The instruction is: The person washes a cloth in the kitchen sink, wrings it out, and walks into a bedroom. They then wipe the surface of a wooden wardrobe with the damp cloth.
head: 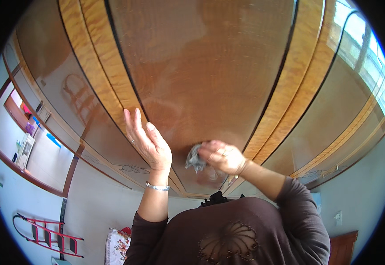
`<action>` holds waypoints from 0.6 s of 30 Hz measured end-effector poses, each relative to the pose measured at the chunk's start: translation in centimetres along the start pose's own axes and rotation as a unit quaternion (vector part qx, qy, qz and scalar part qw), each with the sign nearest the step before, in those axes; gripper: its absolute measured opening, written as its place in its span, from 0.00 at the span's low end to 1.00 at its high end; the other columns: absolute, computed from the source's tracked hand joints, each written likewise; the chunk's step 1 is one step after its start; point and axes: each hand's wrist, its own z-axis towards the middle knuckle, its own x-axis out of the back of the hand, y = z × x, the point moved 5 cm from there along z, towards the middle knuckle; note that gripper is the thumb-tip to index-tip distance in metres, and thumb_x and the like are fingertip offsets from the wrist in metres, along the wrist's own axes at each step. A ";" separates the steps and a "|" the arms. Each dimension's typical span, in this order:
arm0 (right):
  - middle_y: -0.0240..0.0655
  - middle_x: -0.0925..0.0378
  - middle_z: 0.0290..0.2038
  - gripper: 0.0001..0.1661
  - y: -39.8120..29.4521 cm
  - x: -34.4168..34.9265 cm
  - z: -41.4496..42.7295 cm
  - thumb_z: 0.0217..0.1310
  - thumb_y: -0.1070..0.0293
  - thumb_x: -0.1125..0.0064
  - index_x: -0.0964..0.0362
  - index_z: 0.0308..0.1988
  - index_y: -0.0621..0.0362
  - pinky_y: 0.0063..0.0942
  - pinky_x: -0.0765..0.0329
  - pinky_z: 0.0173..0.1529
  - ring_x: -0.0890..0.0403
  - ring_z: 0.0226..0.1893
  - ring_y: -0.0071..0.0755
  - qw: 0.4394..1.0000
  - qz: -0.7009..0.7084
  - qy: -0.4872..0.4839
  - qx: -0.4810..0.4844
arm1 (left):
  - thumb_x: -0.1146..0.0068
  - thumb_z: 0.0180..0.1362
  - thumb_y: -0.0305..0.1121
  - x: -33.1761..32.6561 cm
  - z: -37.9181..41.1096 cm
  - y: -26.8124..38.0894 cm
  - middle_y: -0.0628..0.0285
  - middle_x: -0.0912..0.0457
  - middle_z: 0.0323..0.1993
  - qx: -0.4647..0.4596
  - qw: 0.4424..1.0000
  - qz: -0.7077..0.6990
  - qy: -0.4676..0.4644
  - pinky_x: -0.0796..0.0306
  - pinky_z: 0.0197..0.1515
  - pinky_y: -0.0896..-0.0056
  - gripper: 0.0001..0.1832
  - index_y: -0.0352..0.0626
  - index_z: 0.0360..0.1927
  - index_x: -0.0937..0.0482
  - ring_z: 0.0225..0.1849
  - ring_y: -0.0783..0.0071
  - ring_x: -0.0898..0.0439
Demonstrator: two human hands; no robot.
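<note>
Before me stands a wardrobe with a glossy brown door panel [209,86], bordered in black and framed by lighter figured wood. My right hand [225,157] presses a crumpled grey cloth [195,158] against the lower part of this panel, its fingers partly covering the cloth. On the left, my left hand [151,145] holds nothing. Its fingers are raised and apart at the light wood door frame [108,76]; whether they touch it I cannot tell. A silver bangle [157,187] circles the left wrist.
A red folding stepladder [51,235] leans at the lower left, near a doorway [43,142] into another room. Floral fabric [118,245] lies behind me at the lower left. Reddish-brown wooden furniture [343,246] stands at the lower right, below a wall socket [338,218].
</note>
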 end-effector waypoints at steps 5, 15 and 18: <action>0.31 0.23 0.53 0.21 5.7 17.4 7.2 0.47 0.70 0.38 0.17 0.46 0.46 0.52 0.35 0.64 0.27 0.60 0.44 0.937 -0.266 0.206 -0.095 | 0.62 0.72 0.36 -1.7 1.1 4.0 0.45 0.43 0.72 -0.119 0.993 0.001 -0.006 0.51 0.72 0.49 0.23 0.35 0.66 0.35 0.73 0.47 0.44; 0.29 0.28 0.61 0.22 2.9 11.6 0.0 0.48 0.70 0.35 0.18 0.47 0.46 0.42 0.36 0.68 0.32 0.66 0.37 0.964 -0.164 0.181 -0.108 | 0.60 0.70 0.44 -5.4 1.9 11.3 0.39 0.46 0.72 -0.253 0.964 -0.064 -0.055 0.66 0.73 0.36 0.26 0.41 0.66 0.33 0.75 0.40 0.52; 0.27 0.30 0.63 0.22 0.1 5.7 -7.0 0.50 0.68 0.40 0.20 0.49 0.46 0.39 0.37 0.68 0.36 0.69 0.35 0.979 -0.155 0.070 -0.115 | 0.59 0.69 0.45 -6.8 1.1 12.9 0.39 0.49 0.73 -0.302 0.949 -0.044 -0.078 0.71 0.73 0.35 0.26 0.45 0.65 0.30 0.76 0.40 0.57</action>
